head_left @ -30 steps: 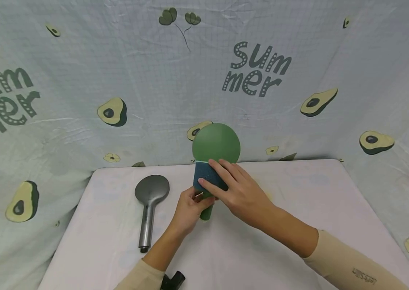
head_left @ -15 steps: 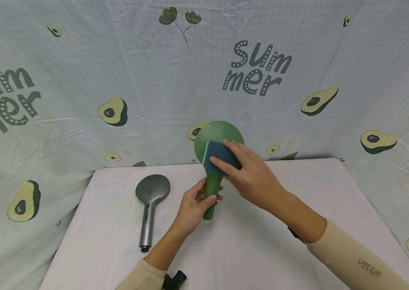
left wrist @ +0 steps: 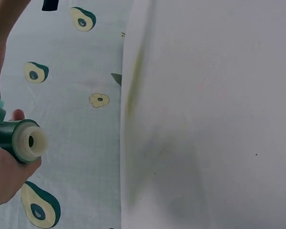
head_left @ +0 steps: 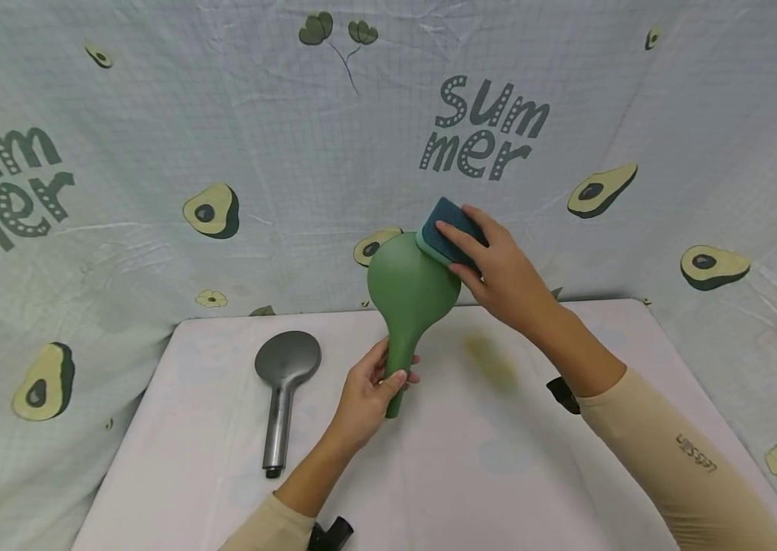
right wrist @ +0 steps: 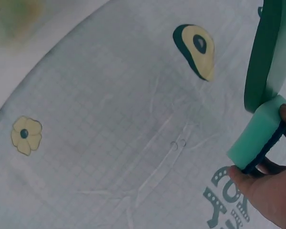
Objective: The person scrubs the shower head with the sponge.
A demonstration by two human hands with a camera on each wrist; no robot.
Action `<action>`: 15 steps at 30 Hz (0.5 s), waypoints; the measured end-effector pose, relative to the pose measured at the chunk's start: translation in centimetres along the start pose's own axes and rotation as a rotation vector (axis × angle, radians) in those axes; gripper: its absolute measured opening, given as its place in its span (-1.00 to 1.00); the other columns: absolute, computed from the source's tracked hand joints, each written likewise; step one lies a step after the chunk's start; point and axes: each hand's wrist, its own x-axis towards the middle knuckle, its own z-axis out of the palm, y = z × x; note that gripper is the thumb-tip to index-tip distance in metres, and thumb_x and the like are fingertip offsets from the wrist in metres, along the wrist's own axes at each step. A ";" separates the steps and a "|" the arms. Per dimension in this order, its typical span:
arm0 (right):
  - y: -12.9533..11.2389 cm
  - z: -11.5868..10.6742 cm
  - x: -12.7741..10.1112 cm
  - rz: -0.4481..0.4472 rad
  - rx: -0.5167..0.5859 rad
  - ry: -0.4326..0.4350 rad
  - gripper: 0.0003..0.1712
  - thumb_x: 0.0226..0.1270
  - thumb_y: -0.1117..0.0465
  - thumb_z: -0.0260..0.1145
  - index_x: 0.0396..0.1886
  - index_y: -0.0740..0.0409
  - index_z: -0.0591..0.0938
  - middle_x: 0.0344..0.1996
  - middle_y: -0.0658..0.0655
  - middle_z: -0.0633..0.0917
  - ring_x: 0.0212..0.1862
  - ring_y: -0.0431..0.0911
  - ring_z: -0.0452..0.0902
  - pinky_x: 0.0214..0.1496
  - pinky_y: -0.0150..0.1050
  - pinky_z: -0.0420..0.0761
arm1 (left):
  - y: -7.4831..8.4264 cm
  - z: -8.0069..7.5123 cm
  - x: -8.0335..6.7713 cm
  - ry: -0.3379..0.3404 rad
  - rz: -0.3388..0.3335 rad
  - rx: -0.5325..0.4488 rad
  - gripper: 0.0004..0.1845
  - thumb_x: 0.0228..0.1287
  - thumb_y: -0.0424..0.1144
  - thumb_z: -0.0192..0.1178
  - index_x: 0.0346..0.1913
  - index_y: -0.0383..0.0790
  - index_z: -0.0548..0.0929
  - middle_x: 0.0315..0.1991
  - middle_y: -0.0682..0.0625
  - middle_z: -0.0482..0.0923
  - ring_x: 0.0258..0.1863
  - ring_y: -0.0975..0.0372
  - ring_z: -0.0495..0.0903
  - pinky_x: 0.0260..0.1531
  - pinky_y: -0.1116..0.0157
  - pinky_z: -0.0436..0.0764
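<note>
The person's left hand [head_left: 364, 394] has its fingers and thumb curled round the handle of a smooth green shower head with a broad round top [head_left: 410, 287], held up, round end uppermost, over a pale pink cloth-covered table [head_left: 443, 474]. The right hand [head_left: 512, 272] pinches a thick block sponge, dark blue and turquoise [head_left: 455, 229], between thumb and fingers; its turquoise side touches the green one's upper right rim. To the left, well apart, a shiny dark-grey shower head [head_left: 285, 367] lies flat, handle towards the person. Behind hangs pale fabric printed with avocados [head_left: 333, 153].
</note>
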 end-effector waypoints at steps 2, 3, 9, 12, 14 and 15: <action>-0.4 0.3 -0.3 -0.028 -0.008 0.007 -0.33 0.44 0.21 0.41 0.51 -0.01 0.46 0.53 0.40 0.28 0.49 0.34 0.29 0.42 0.26 0.46 | 0.1 0.1 0.0 0.018 0.003 -0.009 -0.39 0.55 -0.47 0.06 0.58 -0.17 0.26 0.17 -0.33 0.60 -0.07 0.11 0.72 0.05 0.36 0.66; -0.7 0.5 -0.6 -0.050 -0.016 0.013 -0.32 0.42 0.21 0.43 0.50 -0.01 0.47 0.52 0.42 0.29 0.48 0.35 0.30 0.40 0.26 0.47 | 0.1 0.1 0.1 0.032 0.006 -0.011 -0.38 0.55 -0.48 0.05 0.58 -0.16 0.24 0.16 -0.34 0.59 -0.11 0.13 0.71 0.04 0.36 0.67; -3.6 2.9 -2.8 -0.218 -0.120 0.047 -0.25 0.29 0.22 0.54 0.46 -0.04 0.51 0.43 0.47 0.39 0.38 0.35 0.43 0.35 0.23 0.54 | 0.4 0.1 0.4 0.125 0.013 -0.044 -0.39 0.58 -0.46 -0.01 0.60 -0.16 0.21 0.08 -0.33 0.57 -0.22 0.14 0.62 -0.05 0.39 0.67; -5.0 4.0 -3.9 -0.273 -0.181 0.047 -0.25 0.26 0.19 0.57 0.45 -0.06 0.52 0.41 0.44 0.42 0.35 0.32 0.47 0.34 0.18 0.58 | 0.5 0.1 0.5 0.145 0.011 -0.082 -0.42 0.60 -0.45 -0.04 0.59 -0.24 0.20 0.06 -0.38 0.55 -0.26 0.18 0.59 -0.10 0.40 0.66; -5.8 4.5 -4.5 -0.301 -0.217 0.053 -0.26 0.26 0.18 0.57 0.43 -0.07 0.54 0.41 0.42 0.43 0.35 0.29 0.48 0.31 0.14 0.61 | 0.5 0.1 0.5 0.157 0.019 -0.110 -0.46 0.59 -0.45 -0.06 0.56 -0.30 0.24 0.03 -0.41 0.53 -0.30 0.21 0.59 -0.15 0.40 0.66; -6.1 4.7 -4.8 -0.311 -0.228 0.057 -0.27 0.27 0.18 0.57 0.42 -0.08 0.55 0.40 0.41 0.44 0.35 0.28 0.48 0.31 0.12 0.62 | 0.5 0.1 0.6 0.163 0.026 -0.122 -0.48 0.59 -0.46 -0.07 0.53 -0.34 0.27 0.01 -0.43 0.53 -0.32 0.22 0.59 -0.18 0.40 0.65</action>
